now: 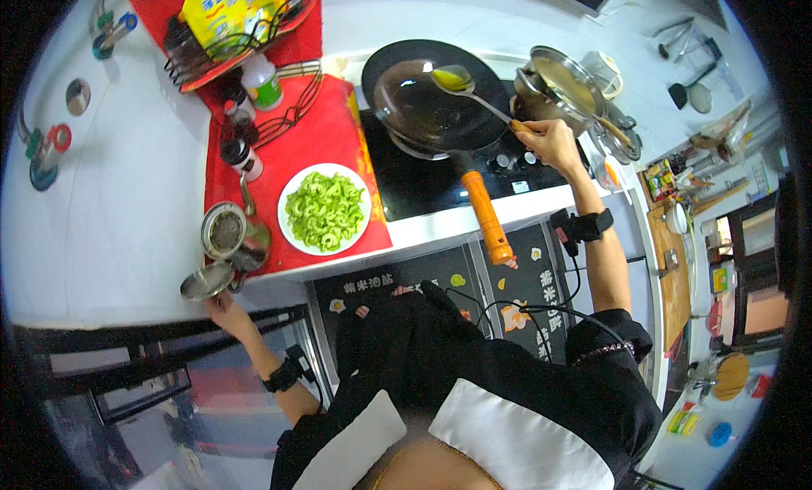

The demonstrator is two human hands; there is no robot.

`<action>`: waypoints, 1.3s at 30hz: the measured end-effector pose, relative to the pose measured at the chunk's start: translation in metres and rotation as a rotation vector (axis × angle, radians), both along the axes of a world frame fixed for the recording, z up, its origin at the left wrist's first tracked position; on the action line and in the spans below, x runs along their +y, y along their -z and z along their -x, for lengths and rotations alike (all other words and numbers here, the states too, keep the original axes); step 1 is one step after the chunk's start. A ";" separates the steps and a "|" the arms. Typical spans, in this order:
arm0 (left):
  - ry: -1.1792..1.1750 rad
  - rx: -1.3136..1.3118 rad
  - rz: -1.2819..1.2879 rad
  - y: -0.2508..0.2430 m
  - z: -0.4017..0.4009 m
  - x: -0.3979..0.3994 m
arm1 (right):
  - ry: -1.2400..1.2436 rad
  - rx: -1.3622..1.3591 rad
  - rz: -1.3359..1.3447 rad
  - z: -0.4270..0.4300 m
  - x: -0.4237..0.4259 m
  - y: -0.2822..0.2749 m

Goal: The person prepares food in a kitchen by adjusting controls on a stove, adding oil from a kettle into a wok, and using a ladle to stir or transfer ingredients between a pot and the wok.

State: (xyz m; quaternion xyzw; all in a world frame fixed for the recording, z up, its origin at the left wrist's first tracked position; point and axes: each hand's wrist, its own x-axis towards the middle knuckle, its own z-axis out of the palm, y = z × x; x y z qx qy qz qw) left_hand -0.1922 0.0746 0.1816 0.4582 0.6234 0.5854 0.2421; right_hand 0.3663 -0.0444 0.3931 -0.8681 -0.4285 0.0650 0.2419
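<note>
My right hand grips the wooden-ended handle of a metal ladle. Its bowl holds yellow liquid that looks like oil, over a black wok on the glass cooktop. The wok's orange wooden handle points toward me. At the far left, my left hand holds a round metal lid by its edge. The lid is beside a metal oil pot, whose strainer sits at its top. A white plate of sliced green vegetable lies between pot and wok.
A red mat carries a wire rack, a white bottle with green label and a black-capped jar. Yellow packets fill a basket behind. Right of the wok stands a steel pot with a tilted glass lid.
</note>
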 end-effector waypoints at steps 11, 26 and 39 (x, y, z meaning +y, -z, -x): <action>-0.006 0.084 0.002 0.002 -0.007 0.005 | 0.010 0.014 0.035 0.002 -0.007 0.000; 0.090 -0.109 0.052 0.005 -0.006 0.009 | 0.010 -0.050 0.057 -0.002 -0.010 0.005; 0.047 -0.095 0.024 0.008 -0.009 0.016 | -0.019 -0.061 0.018 -0.001 -0.017 0.020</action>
